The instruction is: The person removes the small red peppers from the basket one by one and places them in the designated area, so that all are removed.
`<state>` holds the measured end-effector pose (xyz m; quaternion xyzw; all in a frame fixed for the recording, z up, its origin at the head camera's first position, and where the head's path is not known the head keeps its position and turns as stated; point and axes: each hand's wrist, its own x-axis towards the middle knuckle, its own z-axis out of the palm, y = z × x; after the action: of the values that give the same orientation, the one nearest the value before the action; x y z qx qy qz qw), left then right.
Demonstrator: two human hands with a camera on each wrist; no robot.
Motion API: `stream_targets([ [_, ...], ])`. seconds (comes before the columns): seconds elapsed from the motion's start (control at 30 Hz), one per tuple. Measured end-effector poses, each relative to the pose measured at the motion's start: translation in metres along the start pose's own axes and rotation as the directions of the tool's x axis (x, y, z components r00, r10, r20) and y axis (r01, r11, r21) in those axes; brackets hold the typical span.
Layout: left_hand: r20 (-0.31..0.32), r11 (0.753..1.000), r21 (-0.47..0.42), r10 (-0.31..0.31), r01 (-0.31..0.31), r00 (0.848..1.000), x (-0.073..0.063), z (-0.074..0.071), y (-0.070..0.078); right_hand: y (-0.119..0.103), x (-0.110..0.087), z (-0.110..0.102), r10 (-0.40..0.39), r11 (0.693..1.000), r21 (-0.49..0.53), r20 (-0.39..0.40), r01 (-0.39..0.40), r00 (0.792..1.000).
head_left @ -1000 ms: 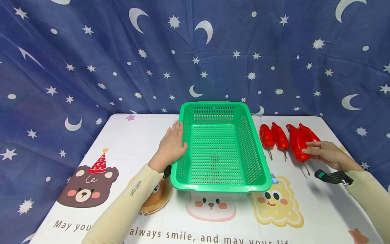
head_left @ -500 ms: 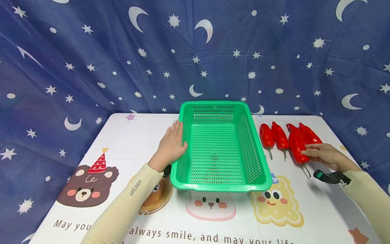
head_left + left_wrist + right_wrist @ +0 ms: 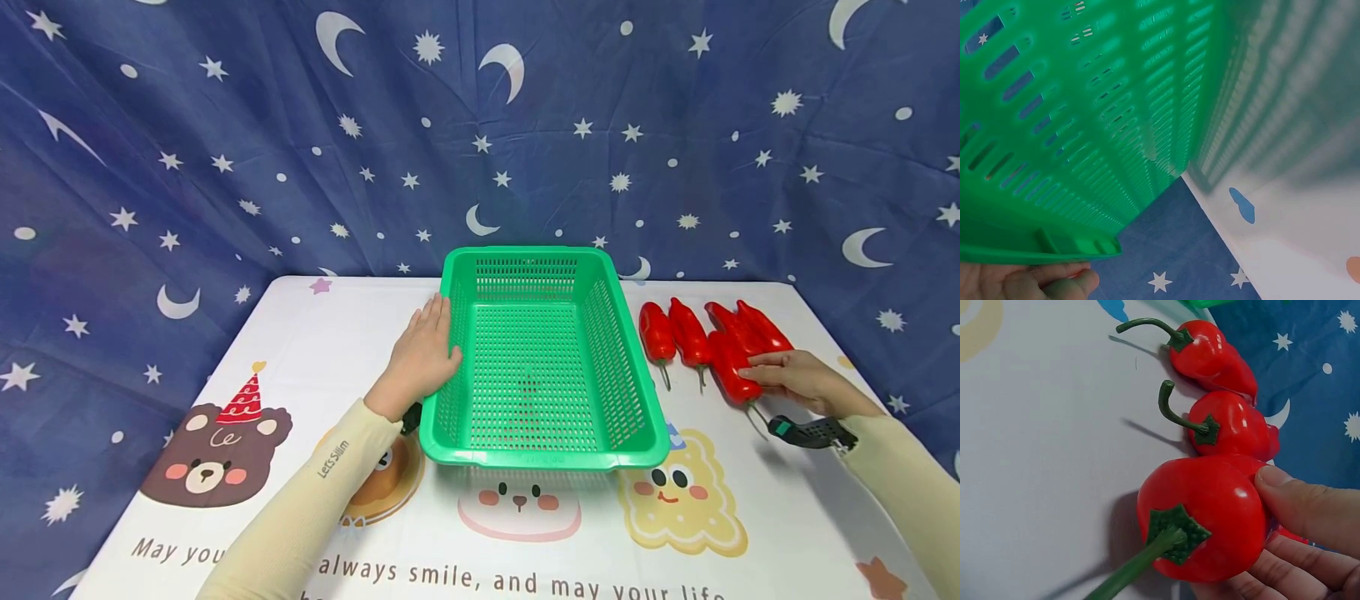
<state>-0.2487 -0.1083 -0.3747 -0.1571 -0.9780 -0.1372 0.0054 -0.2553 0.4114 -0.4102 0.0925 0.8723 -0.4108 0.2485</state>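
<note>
A long red pepper (image 3: 729, 367) with a green stem is held in my right hand (image 3: 806, 382), thumb on one side and fingers on the other. In the right wrist view its stem end (image 3: 1200, 519) faces the camera, and its far end is hidden. My left hand (image 3: 422, 354) rests on the left rim of a green plastic basket (image 3: 543, 460), fingers stretched along it. The left wrist view shows the basket's slotted wall (image 3: 1116, 125) from outside, with fingers (image 3: 1022, 284) at the rim.
Two red peppers, one (image 3: 657, 333) beside another (image 3: 688, 333), lie right of the basket. Two more, one (image 3: 727, 321) and another (image 3: 763, 325), lie behind the held one. A white printed cloth (image 3: 337, 325) covers the table; a blue starry curtain (image 3: 405, 167) hangs behind.
My right hand has drawn the held pepper slightly toward me, away from the two behind it, which now show more. The left hand and basket stay in place.
</note>
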Motion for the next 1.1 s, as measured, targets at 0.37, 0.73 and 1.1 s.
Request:
stream_targets([
  [0.37,-0.005,1.0,0.001,0.003,-0.003,1.0,0.0,0.002,-0.001,-0.009,-0.004,0.002,-0.014,0.993,-0.116,-0.064,0.007,0.998],
  [0.73,-0.004,1.0,-0.002,0.003,-0.003,1.0,0.0,0.001,0.0,-0.008,-0.01,0.002,0.0,0.986,-0.167,-0.099,-0.017,0.995],
  [1.1,0.001,1.0,-0.011,0.002,-0.002,1.0,-0.001,-0.001,0.0,-0.004,-0.013,-0.001,-0.008,0.987,-0.16,-0.081,-0.005,0.997],
])
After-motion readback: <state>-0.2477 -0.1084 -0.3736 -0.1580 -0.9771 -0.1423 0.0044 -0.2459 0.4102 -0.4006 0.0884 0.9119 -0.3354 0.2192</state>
